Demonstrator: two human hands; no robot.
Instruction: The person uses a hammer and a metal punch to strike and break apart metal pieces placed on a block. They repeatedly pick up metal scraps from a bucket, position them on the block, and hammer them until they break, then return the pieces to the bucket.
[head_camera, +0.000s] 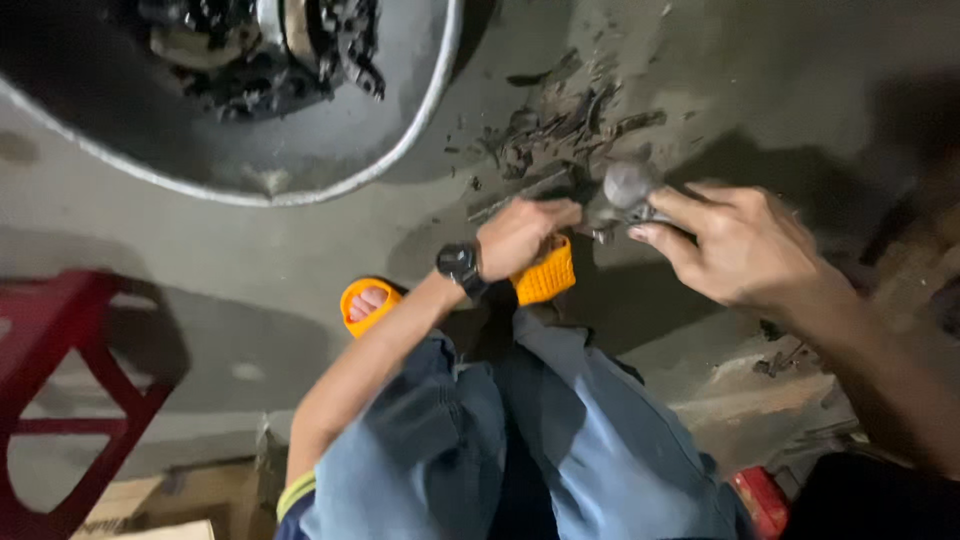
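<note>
My right hand (740, 245) grips a small grey metal part (628, 185) with a rounded end, holding it just above the concrete floor. My left hand (520, 235), with a black watch (460, 268) on its wrist, is curled over the front of an orange sandal (545, 280), close to the part; whether it holds anything is hidden. A pile of dark, greasy metal bits (560, 130) lies on the floor just beyond both hands. My knees in blue jeans (520, 440) fill the lower middle. The other orange sandal (365, 305) shows to the left.
A large round metal basin (300, 190) holding greasy machine parts sits at the top left. A red plastic stool (60, 340) stands at the left, with cardboard (150, 500) below it. A red object (765, 495) lies at the bottom right.
</note>
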